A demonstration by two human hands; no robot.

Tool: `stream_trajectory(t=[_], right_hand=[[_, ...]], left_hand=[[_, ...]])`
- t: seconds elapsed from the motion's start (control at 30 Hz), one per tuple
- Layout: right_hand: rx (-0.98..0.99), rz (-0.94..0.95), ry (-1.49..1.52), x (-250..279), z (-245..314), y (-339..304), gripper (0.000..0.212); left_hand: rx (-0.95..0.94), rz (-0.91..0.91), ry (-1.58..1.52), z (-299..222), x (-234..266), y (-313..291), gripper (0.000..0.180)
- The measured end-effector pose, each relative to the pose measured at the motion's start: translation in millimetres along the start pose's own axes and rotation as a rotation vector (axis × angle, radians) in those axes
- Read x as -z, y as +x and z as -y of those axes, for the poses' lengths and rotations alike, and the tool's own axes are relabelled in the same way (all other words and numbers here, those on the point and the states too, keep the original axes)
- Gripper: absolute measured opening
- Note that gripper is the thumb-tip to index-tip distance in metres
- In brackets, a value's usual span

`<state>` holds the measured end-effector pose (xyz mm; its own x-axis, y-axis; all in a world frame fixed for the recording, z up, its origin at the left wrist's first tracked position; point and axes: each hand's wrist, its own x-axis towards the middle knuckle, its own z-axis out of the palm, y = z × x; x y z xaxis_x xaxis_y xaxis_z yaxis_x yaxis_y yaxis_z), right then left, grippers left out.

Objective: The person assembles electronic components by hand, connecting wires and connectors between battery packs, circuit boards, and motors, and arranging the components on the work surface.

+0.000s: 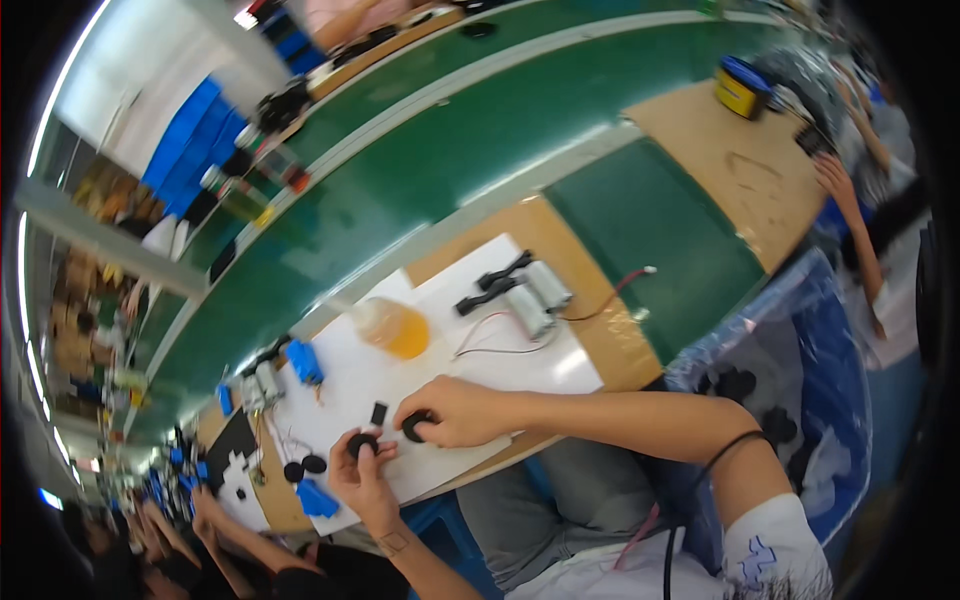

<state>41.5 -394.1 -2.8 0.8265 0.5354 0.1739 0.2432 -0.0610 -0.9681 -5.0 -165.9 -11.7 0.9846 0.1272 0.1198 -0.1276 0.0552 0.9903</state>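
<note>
A small round black part is pinched between the fingers of my left hand. Beside it, my right hand grips a black ring-like part. The two parts are close together but apart, over the white sheet. Between and just beyond my hands lies a small black square piece. Left of my left hand rest two black round pieces and a blue piece. Past my right hand stands a bottle of orange-yellow liquid.
Silver cylindrical motors with wires and black arms lie on the sheet's far right. A blue-lined bin with black parts stands at my right. Co-workers' hands show at the right and lower left. A yellow-and-blue tub sits at the far right.
</note>
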Motion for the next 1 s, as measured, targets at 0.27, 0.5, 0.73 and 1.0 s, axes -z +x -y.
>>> stream_trajectory(t=[0.27, 0.5, 0.73, 1.0], right_hand=[[0.077, -0.01, -0.06, -2.9, -2.2, -1.9, 0.029], [0.012, -0.016, -0.022, 1.2, -3.1, -5.6, 0.031], [0.04, -0.058, 0.086, -10.2, -11.7, 3.7, 0.03], [0.207, -0.127, -0.059, -1.0, -17.8, -11.0, 0.033]], left_hand=[[-0.004, 0.062, 0.122, -4.8, 1.2, -0.2, 0.028], [0.0, 0.111, 0.087, 4.1, -5.6, 1.7, 0.026], [-0.015, 0.091, 0.123, 4.0, 13.1, 5.1, 0.027], [0.012, 0.183, 0.13, 10.3, -8.8, 1.3, 0.031]])
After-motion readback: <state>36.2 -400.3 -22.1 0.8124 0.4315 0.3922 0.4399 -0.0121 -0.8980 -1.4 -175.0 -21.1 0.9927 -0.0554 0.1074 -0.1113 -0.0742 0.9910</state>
